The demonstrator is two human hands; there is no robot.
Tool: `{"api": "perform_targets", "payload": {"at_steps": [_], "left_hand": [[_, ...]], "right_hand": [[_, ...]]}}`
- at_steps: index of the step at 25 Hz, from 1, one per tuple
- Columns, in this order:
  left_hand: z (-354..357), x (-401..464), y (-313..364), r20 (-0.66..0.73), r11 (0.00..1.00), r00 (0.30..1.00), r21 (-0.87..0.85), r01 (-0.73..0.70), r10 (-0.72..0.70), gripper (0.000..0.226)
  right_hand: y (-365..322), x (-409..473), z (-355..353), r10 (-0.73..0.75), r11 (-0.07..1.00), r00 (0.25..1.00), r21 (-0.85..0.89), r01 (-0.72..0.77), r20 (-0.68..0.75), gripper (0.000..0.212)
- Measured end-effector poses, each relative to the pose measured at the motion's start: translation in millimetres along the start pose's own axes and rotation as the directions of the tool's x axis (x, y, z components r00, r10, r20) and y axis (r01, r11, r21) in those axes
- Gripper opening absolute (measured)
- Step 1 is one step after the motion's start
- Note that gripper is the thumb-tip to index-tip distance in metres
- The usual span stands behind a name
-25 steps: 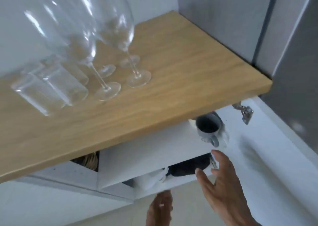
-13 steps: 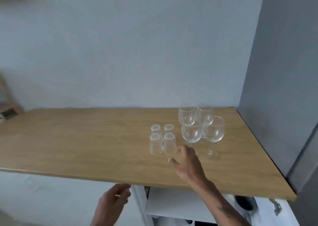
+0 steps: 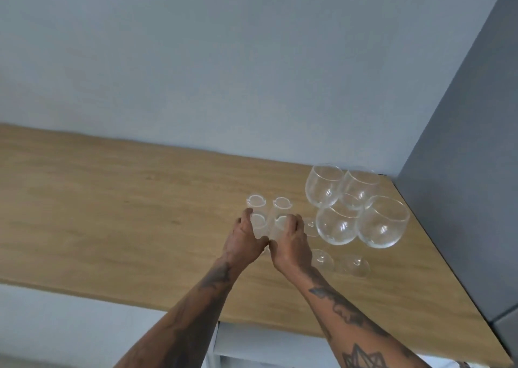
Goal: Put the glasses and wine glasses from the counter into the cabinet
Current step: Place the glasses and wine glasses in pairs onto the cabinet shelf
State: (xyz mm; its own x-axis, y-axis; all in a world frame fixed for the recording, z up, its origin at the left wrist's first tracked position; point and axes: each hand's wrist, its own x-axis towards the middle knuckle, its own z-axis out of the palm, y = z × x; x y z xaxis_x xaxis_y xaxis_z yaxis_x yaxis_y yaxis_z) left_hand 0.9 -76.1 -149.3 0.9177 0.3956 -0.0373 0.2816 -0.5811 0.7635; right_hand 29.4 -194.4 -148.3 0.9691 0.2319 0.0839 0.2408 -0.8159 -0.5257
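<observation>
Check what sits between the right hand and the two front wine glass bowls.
In the head view, only a rear wine glass's foot lies on the counter between the right hand and the front wine glasses.

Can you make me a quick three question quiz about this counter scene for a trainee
1. How many wine glasses stand on the counter?
2. True or false: the left hand and right hand are each around a near small glass.
3. On which side of the small glasses are the wine glasses: A left, B right?

Key: 1. Four. 2. True. 3. B.
</observation>
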Motion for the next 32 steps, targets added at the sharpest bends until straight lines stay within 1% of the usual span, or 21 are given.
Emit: {"api": "perform_targets", "payload": {"at_steps": [3,6,9,12,14,18,21,26,29,32], "left_hand": [[6,-11,-5,-0.069,0.993,0.997,-0.116,0.015,-0.023,0.068],[5,-33,-6,-0.109,0.986,0.994,-0.163,0.015,-0.033,0.062],[-1,-74,1,-0.148,0.986,0.988,-0.165,0.010,-0.034,0.063],[-10,-121,14,-0.217,0.981,0.976,-0.193,-0.006,-0.037,0.065],[-15,-156,24,-0.261,0.987,0.965,-0.161,-0.015,-0.028,0.066],[-6,-223,29,-0.274,0.997,0.962,-0.077,-0.021,0.000,0.067],[17,-255,18,-0.292,0.998,0.956,-0.049,-0.042,0.026,0.068],[83,-271,-49,-0.245,0.996,0.970,-0.083,-0.033,0.011,0.068],[127,-253,-96,-0.240,0.990,0.970,-0.143,-0.014,-0.022,0.067],[174,-201,-146,-0.248,0.986,0.969,-0.166,-0.028,-0.015,0.067]], "right_hand": [[8,1,0,-0.001,0.991,0.997,0.135,0.012,-0.078,0.057],[12,-9,-10,0.014,0.981,0.998,0.196,-0.002,-0.063,0.067],[20,-38,-25,-0.072,0.972,0.997,0.223,0.077,-0.028,0.062],[26,-72,-54,-0.152,0.945,0.986,0.283,0.165,-0.069,0.060],[32,-97,-76,-0.215,0.925,0.972,0.300,0.233,-0.094,0.059],[56,-149,-97,-0.346,0.884,0.935,0.307,0.354,-0.083,0.061],[83,-177,-86,-0.372,0.867,0.926,0.333,0.371,-0.065,0.063],[142,-204,-21,-0.320,0.875,0.948,0.382,0.296,-0.003,0.061],[180,-198,29,-0.262,0.893,0.965,0.388,0.228,0.034,0.062],[215,-166,94,-0.194,0.914,0.981,0.366,0.173,0.021,0.063]]}}
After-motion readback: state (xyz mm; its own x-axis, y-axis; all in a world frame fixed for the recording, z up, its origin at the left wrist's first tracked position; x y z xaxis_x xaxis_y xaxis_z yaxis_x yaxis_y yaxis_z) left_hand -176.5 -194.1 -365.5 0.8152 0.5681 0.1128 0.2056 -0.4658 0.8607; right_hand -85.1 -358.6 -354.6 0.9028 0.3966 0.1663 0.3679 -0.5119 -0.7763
